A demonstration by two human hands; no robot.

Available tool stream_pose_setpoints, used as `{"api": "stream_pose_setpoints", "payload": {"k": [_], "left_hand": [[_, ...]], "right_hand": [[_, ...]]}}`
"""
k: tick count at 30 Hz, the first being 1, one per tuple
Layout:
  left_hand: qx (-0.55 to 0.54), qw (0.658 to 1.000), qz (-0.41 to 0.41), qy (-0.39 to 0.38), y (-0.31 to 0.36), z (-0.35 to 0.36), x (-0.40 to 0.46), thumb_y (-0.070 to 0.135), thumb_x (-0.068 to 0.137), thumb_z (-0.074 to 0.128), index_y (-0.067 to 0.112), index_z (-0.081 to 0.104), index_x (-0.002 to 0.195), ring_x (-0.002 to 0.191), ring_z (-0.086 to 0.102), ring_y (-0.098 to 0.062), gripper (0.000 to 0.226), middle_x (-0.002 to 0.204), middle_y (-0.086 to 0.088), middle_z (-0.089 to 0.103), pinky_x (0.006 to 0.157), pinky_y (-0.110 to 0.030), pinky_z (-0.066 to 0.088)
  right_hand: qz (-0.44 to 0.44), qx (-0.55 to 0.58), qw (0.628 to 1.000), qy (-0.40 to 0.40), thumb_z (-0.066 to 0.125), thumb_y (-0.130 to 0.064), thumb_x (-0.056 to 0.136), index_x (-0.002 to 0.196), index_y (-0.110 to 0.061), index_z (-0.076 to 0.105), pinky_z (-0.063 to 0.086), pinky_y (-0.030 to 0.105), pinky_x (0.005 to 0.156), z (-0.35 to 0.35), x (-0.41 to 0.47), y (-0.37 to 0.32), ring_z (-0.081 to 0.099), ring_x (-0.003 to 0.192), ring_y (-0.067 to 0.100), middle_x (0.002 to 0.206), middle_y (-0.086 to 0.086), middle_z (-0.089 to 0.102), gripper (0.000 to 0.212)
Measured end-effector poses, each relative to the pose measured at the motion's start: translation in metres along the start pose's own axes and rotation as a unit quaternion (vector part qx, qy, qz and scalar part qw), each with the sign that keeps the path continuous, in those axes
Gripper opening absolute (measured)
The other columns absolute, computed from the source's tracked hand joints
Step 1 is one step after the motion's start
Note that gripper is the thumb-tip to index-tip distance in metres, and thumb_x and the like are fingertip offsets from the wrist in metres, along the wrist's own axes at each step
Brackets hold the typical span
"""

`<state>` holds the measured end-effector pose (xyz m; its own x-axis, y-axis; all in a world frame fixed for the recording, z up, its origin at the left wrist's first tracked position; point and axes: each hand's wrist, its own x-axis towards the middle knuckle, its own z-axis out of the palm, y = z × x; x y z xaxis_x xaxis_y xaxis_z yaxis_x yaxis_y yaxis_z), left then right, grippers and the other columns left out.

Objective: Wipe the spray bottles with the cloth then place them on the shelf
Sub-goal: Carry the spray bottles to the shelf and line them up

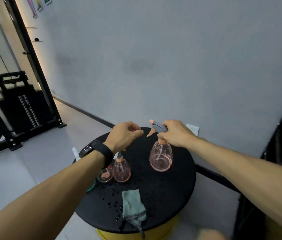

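The right hand (176, 133) grips the grey trigger head of a pink spray bottle (161, 157), fingers curled round its neck just above the peach collar; the peach nozzle and trigger lever poke out to the left of the knuckles. The bottle stands upright at the far right part of the round black desk (174, 193) — whether its base touches the top or hangs just above it cannot be told.

The left hand (125, 135) hovers above the desk's far left part, fingers curled loosely inward with thumb and forefinger tips close together; it seems to hold nothing, though its underside is hidden. A black wristband (102, 153) sits on that wrist.

Below the left hand stands a second pink spray bottle (121, 168), upright, its head partly hidden behind the hand. Just beside it to the left lies a third clear pink bottle (105, 175), mostly covered by the forearm.

A pale green cloth (133, 207) lies crumpled on the near part of the desk, well apart from both hands, one grey corner drooping over the edge. Water droplets speckle the black top around it. The desk rests on a yellow base (136, 237).
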<state>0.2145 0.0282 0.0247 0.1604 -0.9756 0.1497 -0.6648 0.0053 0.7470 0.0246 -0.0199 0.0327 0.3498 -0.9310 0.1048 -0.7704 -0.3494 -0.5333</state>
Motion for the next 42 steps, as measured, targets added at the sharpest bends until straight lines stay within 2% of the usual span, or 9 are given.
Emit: {"api": "stream_pose_setpoints", "payload": {"k": [4, 8, 12, 15, 22, 27, 34, 38, 42], "left_hand": [[-0.019, 0.999, 0.019, -0.019, 0.036, 0.013, -0.017, 0.034, 0.092, 0.067, 0.018, 0.070, 0.101, 0.093, 0.068, -0.019, 0.019, 0.096, 0.002, 0.071, 0.082, -0.036, 0.058], [-0.041, 0.997, 0.055, -0.046, 0.075, 0.029, -0.037, 0.043, 0.094, 0.064, 0.019, 0.069, 0.106, 0.093, 0.067, -0.016, 0.027, 0.098, 0.006, 0.069, 0.077, -0.030, 0.057], [-0.046, 0.993, 0.080, -0.074, 0.105, 0.048, -0.051, 0.044, 0.094, 0.063, 0.019, 0.069, 0.105, 0.099, 0.068, -0.022, 0.028, 0.100, 0.003, 0.069, 0.082, -0.035, 0.057], [-0.042, 0.989, 0.100, -0.096, 0.124, 0.063, -0.061, 0.043, 0.095, 0.062, 0.017, 0.068, 0.109, 0.101, 0.066, -0.019, 0.030, 0.102, 0.005, 0.066, 0.084, -0.034, 0.057], [-0.045, 0.983, 0.127, -0.124, 0.157, 0.096, -0.071, 0.042, 0.094, 0.063, 0.018, 0.069, 0.106, 0.103, 0.065, -0.018, 0.028, 0.101, 0.005, 0.067, 0.092, -0.038, 0.055], [-0.056, 0.974, 0.150, -0.157, 0.179, 0.123, -0.077, 0.042, 0.095, 0.063, 0.017, 0.068, 0.109, 0.102, 0.066, -0.018, 0.029, 0.108, 0.003, 0.068, 0.077, -0.028, 0.056], [-0.066, 0.962, 0.177, -0.199, 0.211, 0.167, -0.086, 0.042, 0.095, 0.063, 0.016, 0.068, 0.111, 0.098, 0.065, -0.015, 0.031, 0.103, 0.006, 0.066, 0.075, -0.025, 0.055], [-0.061, 0.958, 0.184, -0.211, 0.224, 0.191, -0.085, 0.044, 0.093, 0.064, 0.021, 0.070, 0.106, 0.096, 0.067, -0.016, 0.028, 0.102, 0.010, 0.067, 0.078, -0.028, 0.057], [-0.068, 0.954, 0.189, -0.223, 0.231, 0.211, -0.081, 0.041, 0.094, 0.064, 0.017, 0.070, 0.109, 0.097, 0.066, -0.015, 0.028, 0.105, 0.007, 0.068, 0.074, -0.026, 0.057]], "right_hand": [[0.015, -0.007, 1.000, 0.017, 0.065, -0.020, 0.086, 0.072, -0.021, 0.048, 0.034, 0.025, 0.051, -0.036, -0.039, 0.011, 0.047, 0.062, 0.010, 0.079, -0.001, 0.054, 0.022], [0.032, -0.005, 0.999, 0.032, 0.064, -0.019, 0.086, 0.069, -0.020, 0.048, 0.032, 0.023, 0.050, -0.066, -0.077, 0.024, 0.045, 0.057, 0.009, 0.072, -0.003, 0.053, 0.023], [0.048, -0.012, 0.997, 0.053, 0.066, -0.026, 0.086, 0.077, -0.014, 0.056, 0.036, 0.026, 0.053, -0.089, -0.104, 0.038, 0.051, 0.061, 0.014, 0.078, 0.002, 0.062, 0.018], [0.064, -0.019, 0.995, 0.072, 0.066, -0.025, 0.084, 0.079, -0.014, 0.059, 0.039, 0.028, 0.054, -0.102, -0.118, 0.052, 0.056, 0.065, 0.017, 0.083, 0.004, 0.067, 0.014], [0.092, -0.029, 0.990, 0.098, 0.065, -0.020, 0.084, 0.070, -0.017, 0.054, 0.030, 0.024, 0.048, -0.137, -0.159, 0.079, 0.047, 0.056, 0.011, 0.071, 0.000, 0.056, 0.018], [0.119, -0.036, 0.986, 0.113, 0.067, -0.022, 0.083, 0.072, -0.018, 0.055, 0.033, 0.025, 0.049, -0.157, -0.184, 0.105, 0.047, 0.055, 0.012, 0.069, 0.000, 0.055, 0.018], [0.171, -0.053, 0.975, 0.131, 0.070, -0.023, 0.082, 0.077, -0.019, 0.060, 0.036, 0.024, 0.051, -0.180, -0.217, 0.146, 0.054, 0.061, 0.011, 0.077, 0.000, 0.061, 0.012], [0.200, -0.061, 0.967, 0.145, 0.069, -0.023, 0.080, 0.089, -0.014, 0.065, 0.040, 0.026, 0.054, -0.190, -0.232, 0.167, 0.056, 0.065, 0.015, 0.082, 0.002, 0.063, 0.013], [0.220, -0.051, 0.962, 0.155, 0.067, -0.022, 0.082, 0.084, -0.015, 0.063, 0.038, 0.025, 0.051, -0.195, -0.236, 0.189, 0.056, 0.063, 0.014, 0.078, 0.001, 0.062, 0.008]]}}
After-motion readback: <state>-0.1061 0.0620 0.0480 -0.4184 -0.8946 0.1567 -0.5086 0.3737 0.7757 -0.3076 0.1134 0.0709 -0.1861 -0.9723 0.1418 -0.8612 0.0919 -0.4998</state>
